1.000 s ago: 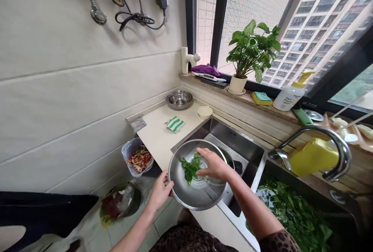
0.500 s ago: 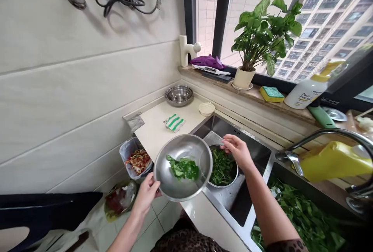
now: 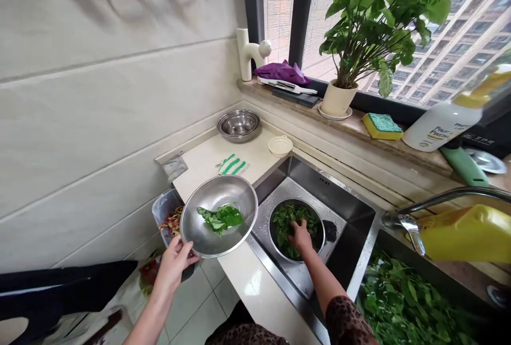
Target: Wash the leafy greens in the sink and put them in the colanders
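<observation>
Beside the sink [image 3: 319, 180], your left hand [image 3: 173, 262] pinches the colander [image 3: 215, 196] by its rim: light, probably slick. Your right hand [image 3: 300, 236] sits among limp greens [image 3: 289, 217] in the bowl [image 3: 270, 228], grip unclear; scoop gently from beneath.

Cream countertop [image 3: 207, 185]: steel bowl [image 3: 238, 124] by wall, green-striped cloth [image 3: 232, 164] mid-counter, small cream dish [image 3: 280, 146] near sink, grey packet [image 3: 172, 166] at edge.

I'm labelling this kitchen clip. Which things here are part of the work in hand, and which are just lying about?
In use:
left hand gripping the colander, a few leaves inside
right hand on the greens in the sink bowl
sink

Lying about:
steel bowl
striped cloth
cream dish
sponge
potted plant
soap bottle
</observation>
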The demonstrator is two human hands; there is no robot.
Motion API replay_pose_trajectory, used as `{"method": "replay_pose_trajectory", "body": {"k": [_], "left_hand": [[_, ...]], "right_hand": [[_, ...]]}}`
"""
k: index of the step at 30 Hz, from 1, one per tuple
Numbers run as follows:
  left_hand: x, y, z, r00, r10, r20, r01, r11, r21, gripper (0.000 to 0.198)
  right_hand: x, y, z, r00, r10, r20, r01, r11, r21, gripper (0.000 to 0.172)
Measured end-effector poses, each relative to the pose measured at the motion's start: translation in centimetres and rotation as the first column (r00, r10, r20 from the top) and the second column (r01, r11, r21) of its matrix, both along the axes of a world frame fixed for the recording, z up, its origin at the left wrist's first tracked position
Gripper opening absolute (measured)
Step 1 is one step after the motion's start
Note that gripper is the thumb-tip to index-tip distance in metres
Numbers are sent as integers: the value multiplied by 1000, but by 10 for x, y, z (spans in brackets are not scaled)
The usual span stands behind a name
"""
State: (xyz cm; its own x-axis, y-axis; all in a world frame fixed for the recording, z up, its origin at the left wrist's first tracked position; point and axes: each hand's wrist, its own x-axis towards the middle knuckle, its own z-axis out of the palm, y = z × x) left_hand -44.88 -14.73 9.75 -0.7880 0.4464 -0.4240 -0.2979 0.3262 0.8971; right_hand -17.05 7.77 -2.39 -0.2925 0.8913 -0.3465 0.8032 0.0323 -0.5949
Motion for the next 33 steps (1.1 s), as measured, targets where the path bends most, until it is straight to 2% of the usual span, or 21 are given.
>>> {"method": "replay_pose_trajectory", "body": {"k": [2,4,6,8,9,10,11,12,13,15,17,19,20,22,24,25,27,29,31,33], "left_hand": [[-2,-1,2,999,-35,-9,34,998,-56,54],[-4,-4,11,983,-21,-182,1,994,-109,63],[-2,-6,26,876,54,-480,-100,993,-70,67],[7,-4,46,731,122,-671,-112,992,58,60],[15,-1,57,701,127,-702,-64,991,115,53],[25,4,66,705,99,-702,13,988,152,45],[39,11,74,731,28,-681,118,979,167,37],[54,21,80,763,-77,-641,242,955,174,31],[72,31,83,787,-208,-581,374,910,181,30],[110,56,82,765,-476,-434,606,760,236,43],[147,81,74,669,-658,-347,744,595,306,79],[176,103,63,612,-714,-340,787,509,349,103],[186,111,58,618,-694,-370,784,503,365,102],[195,123,52,650,-621,-438,760,523,385,77],[188,127,52,690,-563,-454,723,563,401,48],[180,127,55,708,-546,-448,705,586,399,39],[155,124,62,736,-502,-454,667,650,363,33],[123,119,72,743,-417,-523,617,729,296,33],[87,113,79,721,-323,-613,554,800,230,38],[50,106,82,643,-284,-711,498,861,105,41]], "right_hand": [[4,6,-7,993,-79,-93,79,997,-2,35],[14,13,-11,979,-130,-155,129,991,-17,24],[29,19,-8,964,-172,-203,168,985,-40,17],[47,24,4,938,-228,-261,220,974,-62,10],[56,25,14,902,-278,-330,259,961,-99,10],[65,25,27,842,-339,-420,298,941,-161,12],[74,25,41,745,-413,-525,328,911,-251,15],[81,24,58,611,-488,-624,333,873,-357,21],[87,21,75,502,-533,-681,308,846,-435,25],[91,12,111,402,-535,-743,243,845,-477,28],[85,-1,142,416,-464,-782,171,885,-434,28],[71,-18,167,478,-351,-805,89,931,-353,26],[62,-26,177,510,-288,-810,38,949,-314,24],[47,-40,194,558,-177,-811,-78,961,-264,26],[37,-47,206,582,-89,-808,-211,943,-256,36],[35,-47,210,585,-58,-809,-266,928,-259,42],[35,-41,207,582,-30,-813,-317,912,-261,49],[38,-26,187,604,-60,-795,-245,935,-257,49],[40,-8,151,697,-131,-705,-67,967,-245,45],[39,6,106,846,-163,-507,82,981,-178,42]]}}
